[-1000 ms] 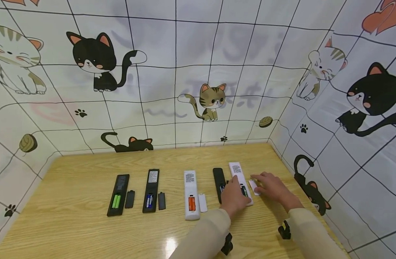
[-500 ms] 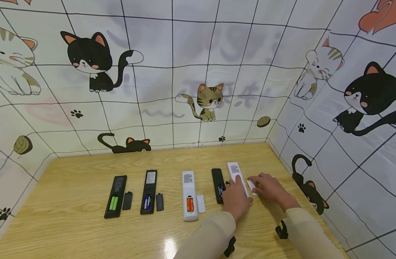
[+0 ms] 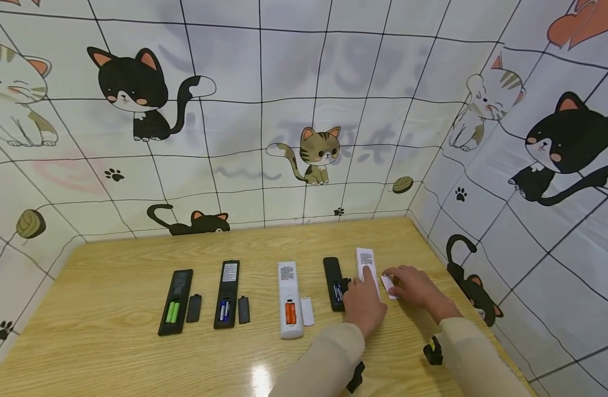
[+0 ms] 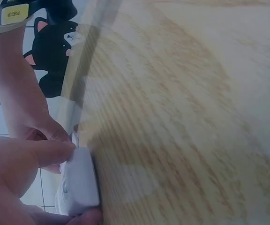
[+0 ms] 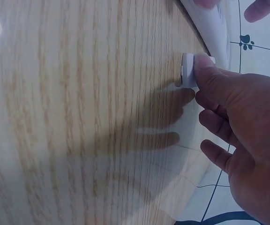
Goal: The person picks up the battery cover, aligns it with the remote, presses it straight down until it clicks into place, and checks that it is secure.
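Observation:
Toward the table's right side, my left hand (image 3: 365, 306) grips a white remote control (image 3: 365, 258), its back facing up. In the left wrist view the thumb and fingers sit on both sides of the white remote's near end (image 4: 82, 183). My hand hides its battery compartment. Just right of it, my right hand (image 3: 418, 288) pinches a small white battery cover (image 3: 389, 286); the right wrist view shows the thumb on this cover (image 5: 187, 70), close to the table top. A black remote (image 3: 332, 278) with batteries in it lies left of my left hand, its cover partly hidden.
Further left lie a white remote (image 3: 289, 281) with orange batteries and two black remotes (image 3: 230, 286) (image 3: 181, 284), compartments uncovered, each with a cover on its right. A cat-printed cloth (image 3: 234, 127) hangs behind the wooden table (image 3: 110, 358) and along its right side.
The held white remote has turned and shifted slightly right, toward the cover. My left hand now covers the batteries that showed in it a second ago. The right hand has barely moved.

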Available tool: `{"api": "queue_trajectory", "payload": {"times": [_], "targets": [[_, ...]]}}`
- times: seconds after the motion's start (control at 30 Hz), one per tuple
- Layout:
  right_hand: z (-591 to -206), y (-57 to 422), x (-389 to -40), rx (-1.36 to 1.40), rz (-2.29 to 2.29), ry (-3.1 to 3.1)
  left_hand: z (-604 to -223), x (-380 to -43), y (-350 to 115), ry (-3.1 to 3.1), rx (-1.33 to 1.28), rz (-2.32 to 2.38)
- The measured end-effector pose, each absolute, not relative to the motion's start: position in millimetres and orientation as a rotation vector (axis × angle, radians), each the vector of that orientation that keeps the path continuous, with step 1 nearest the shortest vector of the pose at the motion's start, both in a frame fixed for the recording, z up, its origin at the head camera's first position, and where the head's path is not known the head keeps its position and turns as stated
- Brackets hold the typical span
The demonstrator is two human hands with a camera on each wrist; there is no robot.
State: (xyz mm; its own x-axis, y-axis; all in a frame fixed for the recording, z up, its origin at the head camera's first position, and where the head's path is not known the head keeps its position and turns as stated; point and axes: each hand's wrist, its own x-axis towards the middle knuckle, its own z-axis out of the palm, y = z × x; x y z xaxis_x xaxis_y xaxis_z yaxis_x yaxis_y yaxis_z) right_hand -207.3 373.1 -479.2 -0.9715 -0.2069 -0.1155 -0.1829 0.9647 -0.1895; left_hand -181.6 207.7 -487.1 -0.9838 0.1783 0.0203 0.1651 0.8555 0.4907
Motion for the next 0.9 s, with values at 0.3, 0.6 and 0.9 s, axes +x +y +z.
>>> {"api": "queue_trajectory", "payload": {"times": [0.3,0.6,0.9], "targets": [[-480,372,-208,-0.214,-0.383,2.952,-481,-184,200,2.902,0.245,0.919],[-478,375,-203,-0.210,-0.467,2.997,-471,-190,190,2.666,0.145,1.176],[-473,375,-202,-0.337,-0.527,3.074,-458,-193,181,2.378,0.027,1.475]]}}
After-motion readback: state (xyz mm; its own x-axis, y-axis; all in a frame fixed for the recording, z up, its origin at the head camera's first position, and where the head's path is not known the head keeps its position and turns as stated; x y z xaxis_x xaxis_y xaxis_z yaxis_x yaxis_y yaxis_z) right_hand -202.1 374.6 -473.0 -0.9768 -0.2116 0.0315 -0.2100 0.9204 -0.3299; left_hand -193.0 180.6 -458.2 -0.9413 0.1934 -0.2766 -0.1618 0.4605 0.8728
